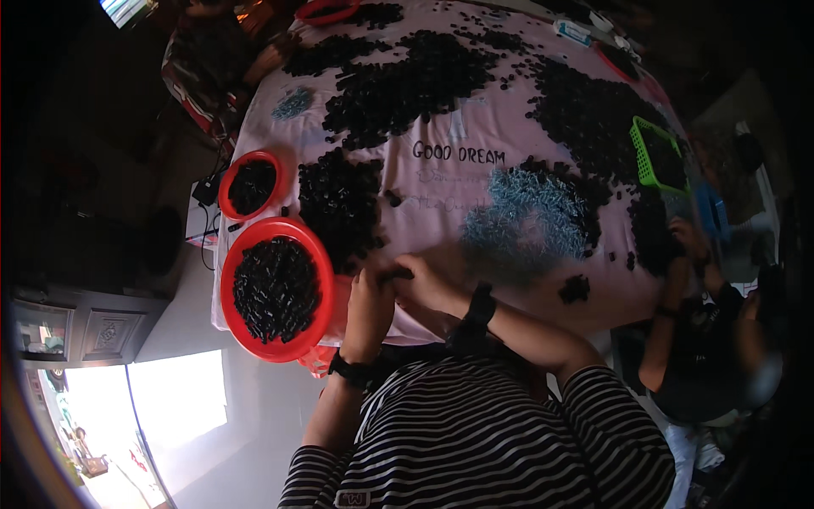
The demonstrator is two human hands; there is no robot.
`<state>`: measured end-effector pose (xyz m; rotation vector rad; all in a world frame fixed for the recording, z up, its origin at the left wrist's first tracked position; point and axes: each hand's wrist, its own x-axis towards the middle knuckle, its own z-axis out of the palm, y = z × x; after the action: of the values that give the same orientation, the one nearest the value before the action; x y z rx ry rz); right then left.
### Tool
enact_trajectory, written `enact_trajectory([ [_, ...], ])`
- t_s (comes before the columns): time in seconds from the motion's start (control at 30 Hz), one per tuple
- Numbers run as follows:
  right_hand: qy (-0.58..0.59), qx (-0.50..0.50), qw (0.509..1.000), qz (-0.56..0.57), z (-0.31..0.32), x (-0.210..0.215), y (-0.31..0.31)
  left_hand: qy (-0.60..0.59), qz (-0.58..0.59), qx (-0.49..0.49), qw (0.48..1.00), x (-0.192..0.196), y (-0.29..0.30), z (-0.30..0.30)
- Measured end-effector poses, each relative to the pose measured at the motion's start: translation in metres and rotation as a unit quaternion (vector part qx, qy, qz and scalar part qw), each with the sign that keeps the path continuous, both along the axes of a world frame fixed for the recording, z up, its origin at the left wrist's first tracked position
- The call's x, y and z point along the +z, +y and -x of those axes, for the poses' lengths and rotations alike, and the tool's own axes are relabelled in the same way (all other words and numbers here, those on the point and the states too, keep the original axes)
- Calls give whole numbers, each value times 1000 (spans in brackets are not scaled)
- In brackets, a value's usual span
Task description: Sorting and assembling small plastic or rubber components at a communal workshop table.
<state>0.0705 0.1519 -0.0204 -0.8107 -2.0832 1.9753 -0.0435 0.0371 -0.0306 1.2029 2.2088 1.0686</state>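
Left hand [370, 305], one: raised from the lower edge on a near-upright forearm, back of the hand outward, fingers bent inward toward its partner. Black wristband [352, 371] at the cuff end.

Right hand [431, 290], one: reaching in from the right on a slanting forearm, elbow out, wrist angled, fingers curled to meet the left. Black strap [473, 318] at the wrist.

Dark piece [398, 273], one, small: between the two sets of fingertips, at the table's near edge. Fingers of both hands drawn together about it; which hand bears the grip cannot be told.

Black pieces [339, 204], a heap: just beyond the fingers and a little to the left, on a pale pink cloth [509, 301].

Large red basin [288, 352]: directly left of the left-hand fingers, filled with black pieces. Smaller red bowl [224, 188]: farther left and beyond, likewise filled.

Pale blue pieces [543, 212], a loose heap: right of the fingers and beyond.

Black cluster [574, 289], small: well to the right of the fingers.

Green basket [642, 157]: far right and beyond.
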Motion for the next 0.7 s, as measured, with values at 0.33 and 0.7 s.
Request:
enact_trajectory([
  [0.33, 99, -44, 989, 105, 30, 3, 23, -328, -34, 8, 944, 53, 20, 18],
  [0.7, 122, -46, 987, -94, 95, 27, 59, -253, -69, 79, 962, 74, 49, 61],
])
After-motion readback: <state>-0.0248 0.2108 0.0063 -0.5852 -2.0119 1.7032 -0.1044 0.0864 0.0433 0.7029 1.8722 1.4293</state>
